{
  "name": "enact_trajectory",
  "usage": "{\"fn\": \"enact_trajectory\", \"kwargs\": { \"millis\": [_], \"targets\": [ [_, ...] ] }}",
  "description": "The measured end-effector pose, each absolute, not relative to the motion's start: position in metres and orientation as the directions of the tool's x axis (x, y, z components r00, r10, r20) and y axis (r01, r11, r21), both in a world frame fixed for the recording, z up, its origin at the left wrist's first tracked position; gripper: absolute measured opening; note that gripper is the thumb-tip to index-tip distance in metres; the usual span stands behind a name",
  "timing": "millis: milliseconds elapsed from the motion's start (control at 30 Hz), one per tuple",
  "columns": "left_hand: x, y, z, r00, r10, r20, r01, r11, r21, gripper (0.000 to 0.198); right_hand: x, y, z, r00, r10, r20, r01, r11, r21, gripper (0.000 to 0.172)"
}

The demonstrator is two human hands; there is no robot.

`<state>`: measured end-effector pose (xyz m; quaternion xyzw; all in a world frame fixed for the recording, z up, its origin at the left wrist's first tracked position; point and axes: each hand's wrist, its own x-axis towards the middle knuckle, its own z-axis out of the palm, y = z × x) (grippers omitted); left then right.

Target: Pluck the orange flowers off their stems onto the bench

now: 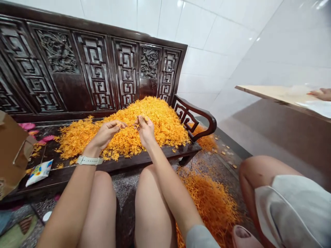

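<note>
A large heap of small, branching yellow-orange plastic pieces (165, 124) lies on the seat of a dark carved wooden bench (113, 165). My left hand (104, 136), with a pale watch on its wrist, hovers over the near side of the heap. Its thumb and fingers pinch a small orange piece. Just to its right, my right hand (145, 131) is raised over the heap, thumb and fingertips closed on another small orange piece. A narrow gap separates the two hands. Fine detail of both held pieces is too small to make out.
An open cardboard box (12, 155) and a white-and-blue packet (39, 172) sit at the bench's left end, near pink flowers (27, 126). Tangled orange strands (209, 199) cover the floor at right. Another person's knee (266, 168) is close by; their hand (322, 94) rests at a board (274, 93).
</note>
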<state>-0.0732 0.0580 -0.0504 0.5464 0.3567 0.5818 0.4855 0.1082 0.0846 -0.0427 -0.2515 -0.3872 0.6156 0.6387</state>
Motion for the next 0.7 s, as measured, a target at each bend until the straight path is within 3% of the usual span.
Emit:
{"fn": "enact_trajectory", "kwargs": {
  "millis": [100,200,300,400,500,600,700],
  "targets": [
    [-0.067,0.069,-0.06,-0.141,0.943,0.301,-0.029,-0.308,0.951,0.012,0.111,0.087,-0.046,0.011,0.976,0.219,-0.472,0.199,-0.859,0.035],
    [-0.064,0.077,-0.063,-0.468,0.814,0.344,-0.042,-0.41,0.911,0.025,0.115,0.089,-0.049,0.051,0.956,0.288,-0.346,0.288,-0.893,0.036],
    [-0.065,0.075,-0.057,-0.608,0.661,0.439,-0.021,-0.567,0.824,0.026,0.119,0.091,-0.053,0.049,0.926,0.376,-0.221,0.377,-0.9,0.036],
    [-0.062,0.064,-0.046,-0.541,0.58,0.609,0.138,-0.653,0.745,0.019,0.123,0.09,-0.057,-0.019,0.907,0.421,-0.093,0.417,-0.904,0.038],
    [-0.047,0.053,-0.04,-0.246,0.635,0.732,0.34,-0.651,0.679,0.018,0.124,0.088,-0.059,-0.1,0.894,0.436,0.035,0.441,-0.897,0.036],
    [-0.029,0.052,-0.045,-0.02,0.714,0.7,0.411,-0.632,0.657,0.026,0.124,0.087,-0.06,-0.14,0.872,0.468,0.189,0.488,-0.852,0.033],
    [-0.018,0.062,-0.058,-0.088,0.798,0.597,0.329,-0.542,0.773,0.035,0.123,0.087,-0.06,-0.177,0.845,0.505,0.341,0.534,-0.774,0.027]
  ]
}}
